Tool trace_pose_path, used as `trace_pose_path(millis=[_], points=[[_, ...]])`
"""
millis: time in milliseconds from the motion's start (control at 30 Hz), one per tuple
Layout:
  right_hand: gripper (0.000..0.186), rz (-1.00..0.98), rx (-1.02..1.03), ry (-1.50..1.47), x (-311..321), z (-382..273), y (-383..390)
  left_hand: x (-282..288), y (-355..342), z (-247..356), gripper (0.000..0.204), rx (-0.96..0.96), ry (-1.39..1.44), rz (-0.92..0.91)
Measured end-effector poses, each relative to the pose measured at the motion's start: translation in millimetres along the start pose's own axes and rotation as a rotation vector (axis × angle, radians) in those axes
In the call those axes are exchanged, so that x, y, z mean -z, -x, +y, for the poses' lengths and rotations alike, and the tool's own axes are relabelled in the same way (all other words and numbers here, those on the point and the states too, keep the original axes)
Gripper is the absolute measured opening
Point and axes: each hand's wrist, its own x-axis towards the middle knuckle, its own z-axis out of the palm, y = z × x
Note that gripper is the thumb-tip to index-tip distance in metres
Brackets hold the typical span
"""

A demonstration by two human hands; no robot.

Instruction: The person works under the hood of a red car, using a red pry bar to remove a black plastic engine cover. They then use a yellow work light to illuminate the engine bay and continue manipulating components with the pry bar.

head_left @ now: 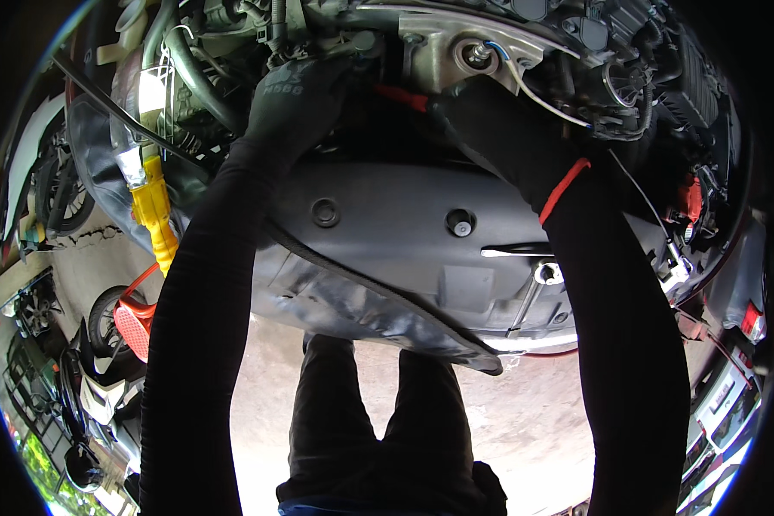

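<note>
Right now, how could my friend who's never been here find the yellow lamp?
Start with the wide dark-grey panel across the middle, then go left to the person's left sleeve. Just left of that sleeve is the lamp, yellow handle below, glowing white part above. Its chunky handle and bright glow set it apart from the dull grey hose nearby.

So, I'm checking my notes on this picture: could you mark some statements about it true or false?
1. The left hand is gloved. True.
2. A red piece shows between the left hand and the right hand. True.
3. The red band is on the left arm. False: the red band circles the right arm.
4. A metal wrench lies on the dark panel. True.
5. The yellow handle is right of both hands. False: the yellow handle is left of them.
</note>
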Motion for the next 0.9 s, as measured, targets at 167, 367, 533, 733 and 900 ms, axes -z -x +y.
trace_pose_path(millis=[167,367,533,733,900], points=[[0.024,0.010,0.008,0.010,0.6,0.6,-1.2,-0.7,-0.5,-0.7,0.026,0.010,0.000,-0.024],[0.023,0.015,0.015,0.019,1.5,-0.6,-1.3,1.5,-1.5,2.7,0.026,0.006,0.012,-0.015],[0.022,0.016,0.019,0.023,1.5,-0.4,-2.7,1.9,-1.5,1.2,0.025,0.002,-0.022,-0.031],[0.021,0.021,0.016,0.030,1.6,0.1,-2.3,0.2,-3.0,1.5,0.025,0.011,0.016,-0.031],[0.020,0.027,0.016,0.033,2.2,-1.3,-0.5,2.1,-2.1,2.0,0.025,-0.013,-0.014,-0.001]])
